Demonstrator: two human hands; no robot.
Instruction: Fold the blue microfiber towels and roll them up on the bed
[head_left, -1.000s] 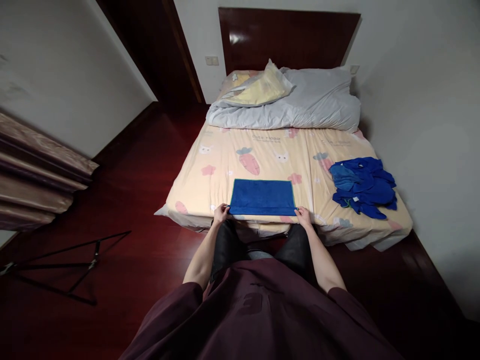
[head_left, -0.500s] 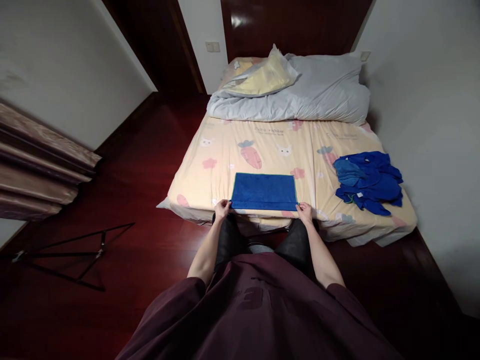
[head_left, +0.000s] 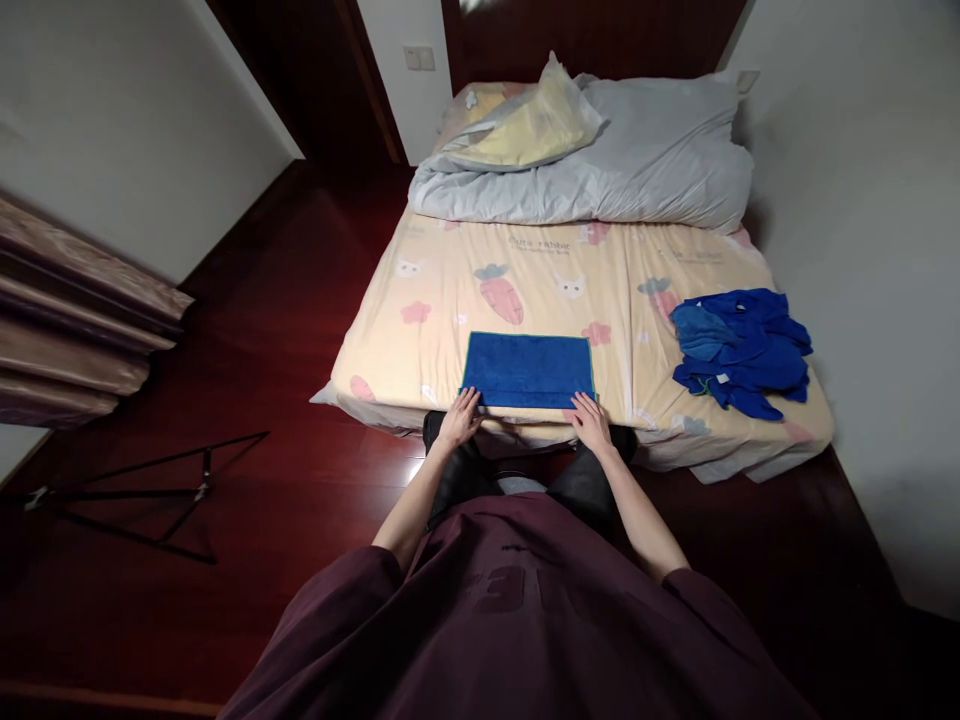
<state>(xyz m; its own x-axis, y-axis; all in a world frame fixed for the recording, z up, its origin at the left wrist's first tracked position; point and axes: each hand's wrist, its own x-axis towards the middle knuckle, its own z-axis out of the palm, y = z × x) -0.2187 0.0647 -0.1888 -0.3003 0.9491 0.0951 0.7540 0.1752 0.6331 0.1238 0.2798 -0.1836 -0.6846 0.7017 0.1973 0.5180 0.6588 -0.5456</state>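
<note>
A blue towel [head_left: 529,368] with a thin green edge lies flat on the bed near its front edge, a narrow strip turned over along the near side. My left hand [head_left: 460,418] rests on the towel's near left corner, fingers stretched out. On the near right corner lies my right hand [head_left: 591,424], its fingers also extended and flat. Neither hand grips the cloth. To the right, a crumpled heap of blue towels [head_left: 742,350] sits on the bed, with small white tags showing.
The bed [head_left: 420,350] has a cream sheet printed with carrots and rabbits. A grey quilt [head_left: 660,150] and a yellow pillow [head_left: 536,130] lie at its head. Black tripod legs [head_left: 135,494] stand on the dark red floor at left, near a curtain [head_left: 75,330].
Both hands have let go of the towel's near corners. They have shifted slightly inward and now lie with fingers flat on the folded strip. The view has tilted a little downward.
</note>
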